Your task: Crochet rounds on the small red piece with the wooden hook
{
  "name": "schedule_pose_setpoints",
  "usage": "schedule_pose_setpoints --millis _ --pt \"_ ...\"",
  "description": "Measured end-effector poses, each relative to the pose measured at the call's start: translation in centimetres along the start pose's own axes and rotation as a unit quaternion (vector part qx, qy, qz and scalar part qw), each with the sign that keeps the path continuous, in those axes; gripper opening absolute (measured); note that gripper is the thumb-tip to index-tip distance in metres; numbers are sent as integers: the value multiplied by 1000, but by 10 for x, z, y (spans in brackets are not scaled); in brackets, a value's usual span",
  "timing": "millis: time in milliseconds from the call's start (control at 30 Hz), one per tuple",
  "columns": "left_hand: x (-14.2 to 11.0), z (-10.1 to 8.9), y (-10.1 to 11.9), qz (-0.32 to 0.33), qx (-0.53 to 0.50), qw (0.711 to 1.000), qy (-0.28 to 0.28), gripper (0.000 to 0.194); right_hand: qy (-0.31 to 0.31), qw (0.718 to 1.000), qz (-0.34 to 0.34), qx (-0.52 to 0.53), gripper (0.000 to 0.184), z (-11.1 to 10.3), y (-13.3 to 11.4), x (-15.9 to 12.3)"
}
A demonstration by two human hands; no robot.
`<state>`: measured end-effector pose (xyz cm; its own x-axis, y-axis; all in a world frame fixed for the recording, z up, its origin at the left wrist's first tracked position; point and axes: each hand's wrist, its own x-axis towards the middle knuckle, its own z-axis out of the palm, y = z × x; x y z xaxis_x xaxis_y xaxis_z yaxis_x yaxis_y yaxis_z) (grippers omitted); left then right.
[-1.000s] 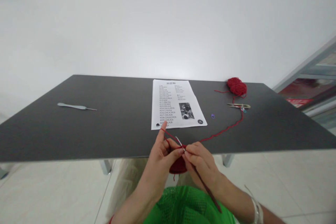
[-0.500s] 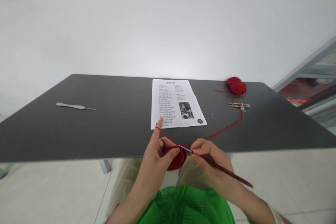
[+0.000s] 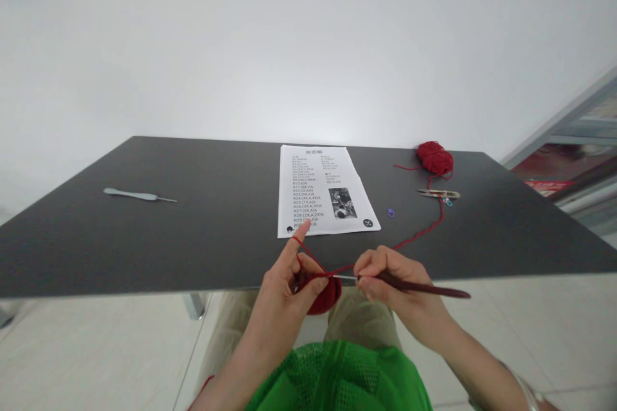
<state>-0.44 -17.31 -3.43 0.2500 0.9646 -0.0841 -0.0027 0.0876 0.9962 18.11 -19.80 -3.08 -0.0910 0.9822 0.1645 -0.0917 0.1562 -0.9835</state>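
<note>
My left hand pinches a small dark red crochet piece between thumb and fingers, just off the table's front edge. Its index finger is raised, with red yarn looped round it. My right hand grips a crochet hook with a dark red-brown handle and a silvery shaft. The hook's tip meets the top edge of the crochet piece by my left thumb; the stitch itself is too small to make out. From the work, the yarn runs right across the table to a red yarn ball.
A printed pattern sheet lies mid-table. Thread snips rest by the yarn, with a light blue stitch marker beside them. A purple stitch marker lies right of the sheet. On the left is a grey-handled hook. A white wall stands behind.
My right hand has turned the hook from a downward slant to nearly level, its handle end rising. My left index finger has tipped slightly to the right and down.
</note>
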Motion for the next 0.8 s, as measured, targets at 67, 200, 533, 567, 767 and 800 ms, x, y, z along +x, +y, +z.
schedule_pose_setpoints --millis 67,200,533,567,767,800 --pt "1 1 0 -9 -26 1000 -2 80 -3 991 60 116 16 1 5 4" --pt "1 5 5 -34 -77 996 -4 82 -1 953 140 267 24 11 16 9" --pt "-3 16 -3 -103 -189 977 6 90 8 893 -299 -337 15 23 35 -10" --pt "-3 17 -4 -102 -196 975 10 89 4 854 -336 -398 16 22 37 -11" --pt "1 13 -1 -158 -279 947 -11 82 14 825 -418 -381 22 19 43 -7" --pt "2 11 0 -174 -284 943 -18 80 10 861 -391 -326 21 19 43 -6"
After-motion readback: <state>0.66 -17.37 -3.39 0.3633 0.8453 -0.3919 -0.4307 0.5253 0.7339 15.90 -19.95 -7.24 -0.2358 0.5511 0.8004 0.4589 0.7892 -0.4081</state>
